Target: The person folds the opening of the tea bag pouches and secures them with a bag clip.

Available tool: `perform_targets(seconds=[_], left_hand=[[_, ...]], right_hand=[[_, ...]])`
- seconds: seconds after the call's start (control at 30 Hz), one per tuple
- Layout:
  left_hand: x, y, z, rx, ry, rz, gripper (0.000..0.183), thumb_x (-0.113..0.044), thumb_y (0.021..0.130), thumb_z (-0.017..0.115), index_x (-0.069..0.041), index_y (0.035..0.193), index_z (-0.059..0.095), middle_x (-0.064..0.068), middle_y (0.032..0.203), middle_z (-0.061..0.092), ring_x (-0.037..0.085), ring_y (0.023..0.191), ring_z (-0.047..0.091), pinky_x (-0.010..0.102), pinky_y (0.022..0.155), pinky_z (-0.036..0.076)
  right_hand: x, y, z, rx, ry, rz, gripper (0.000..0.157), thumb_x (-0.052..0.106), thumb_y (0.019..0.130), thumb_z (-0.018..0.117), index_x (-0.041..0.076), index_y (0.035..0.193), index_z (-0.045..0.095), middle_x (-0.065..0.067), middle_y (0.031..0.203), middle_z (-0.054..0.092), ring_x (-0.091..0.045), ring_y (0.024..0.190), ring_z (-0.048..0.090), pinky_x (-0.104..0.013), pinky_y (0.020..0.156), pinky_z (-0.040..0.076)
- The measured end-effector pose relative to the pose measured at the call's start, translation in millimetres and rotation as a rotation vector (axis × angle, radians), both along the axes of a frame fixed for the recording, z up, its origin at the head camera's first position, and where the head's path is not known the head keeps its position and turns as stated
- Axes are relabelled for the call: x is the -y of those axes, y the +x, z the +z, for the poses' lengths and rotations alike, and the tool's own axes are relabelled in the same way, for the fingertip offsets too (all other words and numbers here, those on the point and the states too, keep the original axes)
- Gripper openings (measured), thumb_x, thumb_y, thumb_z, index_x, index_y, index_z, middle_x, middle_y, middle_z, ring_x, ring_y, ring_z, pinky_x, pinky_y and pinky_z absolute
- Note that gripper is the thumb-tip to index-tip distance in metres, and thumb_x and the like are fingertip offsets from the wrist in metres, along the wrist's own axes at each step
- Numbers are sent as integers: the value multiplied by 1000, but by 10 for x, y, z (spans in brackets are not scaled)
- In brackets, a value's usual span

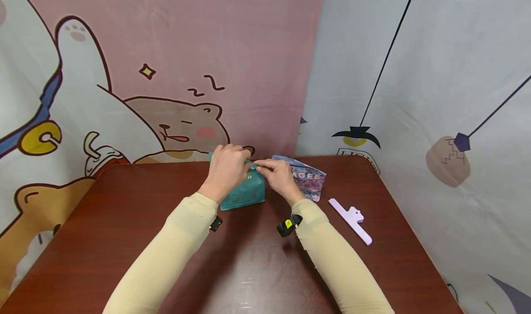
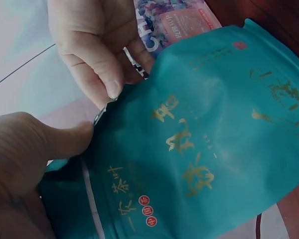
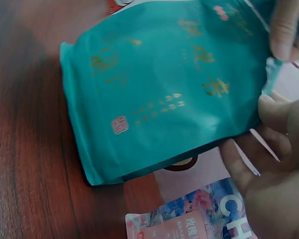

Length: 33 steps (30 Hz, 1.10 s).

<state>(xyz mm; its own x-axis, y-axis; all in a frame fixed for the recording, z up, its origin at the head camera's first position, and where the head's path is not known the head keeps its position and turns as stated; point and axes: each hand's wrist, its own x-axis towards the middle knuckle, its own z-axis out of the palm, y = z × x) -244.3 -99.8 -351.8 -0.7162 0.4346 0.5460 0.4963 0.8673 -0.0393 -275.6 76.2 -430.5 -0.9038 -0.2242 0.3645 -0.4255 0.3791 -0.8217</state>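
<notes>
While my left hand [image 1: 227, 168] pinches the top edge, the smooth teal plastic bag with gold writing [image 1: 247, 194] is upright near the middle of the head view. I think it's light and soft, maybe slippery, so its thin top edge looks best to hold. My right hand [image 1: 280, 178] pinches that edge too. Right of it is a flowery blue-and-pink pouch [image 1: 309, 185], then a long, pale purple plastic clip [image 1: 352, 219], lower right.
</notes>
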Motion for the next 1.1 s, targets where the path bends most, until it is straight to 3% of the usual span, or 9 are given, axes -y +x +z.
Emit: perform_targets(seconds=[0.13,0.23,0.33,0.4,0.5,0.9,1.1], left_hand=[[-33,-9,12,35,-18,26,5,-16,87,84,-14,88,79,1,80,72,23,75,65,39,71,45],[-41,-15,19,47,-20,31,4,-14,87,83,-15,85,79,1,77,72,21,72,64,39,73,43],[-45,-21,26,52,-17,29,6,-13,87,83,-15,83,80,0,73,72,21,68,62,40,74,41],[-47,-21,32,54,-14,27,7,-12,88,82,-15,82,80,0,72,71,21,67,61,41,75,40],[-49,-21,32,59,-9,24,7,-11,88,82,-15,82,80,0,72,71,20,66,60,41,75,39],[-54,-31,10,35,7,10,19,-12,87,83,-15,71,74,-1,64,65,19,62,55,41,74,36],[-56,-30,11,10,17,-3,21,-11,86,84,-15,68,73,0,62,63,20,61,56,41,75,38]], right_hand=[[-53,5,15,200,-151,58,24,11,104,63,6,122,77,-3,89,71,-12,45,45,-27,49,42],[-85,6,25,292,-193,69,24,14,106,59,7,121,76,1,80,61,-10,39,33,-28,45,39],[-95,-4,20,290,-151,58,22,13,106,59,8,119,77,-3,91,66,-10,42,37,-26,46,42],[-93,-9,14,275,-127,49,21,11,105,60,8,117,77,-6,108,69,-10,45,40,-25,47,42],[-87,-16,-4,263,-119,38,19,9,103,62,7,115,76,-12,113,69,-12,46,42,-25,47,42],[-12,-9,-33,140,-53,-49,10,5,98,68,7,104,77,-11,98,73,-12,44,47,-26,47,42],[-3,-3,-41,109,-43,-71,11,5,98,69,7,103,78,-9,95,75,-12,56,51,-27,53,42]])
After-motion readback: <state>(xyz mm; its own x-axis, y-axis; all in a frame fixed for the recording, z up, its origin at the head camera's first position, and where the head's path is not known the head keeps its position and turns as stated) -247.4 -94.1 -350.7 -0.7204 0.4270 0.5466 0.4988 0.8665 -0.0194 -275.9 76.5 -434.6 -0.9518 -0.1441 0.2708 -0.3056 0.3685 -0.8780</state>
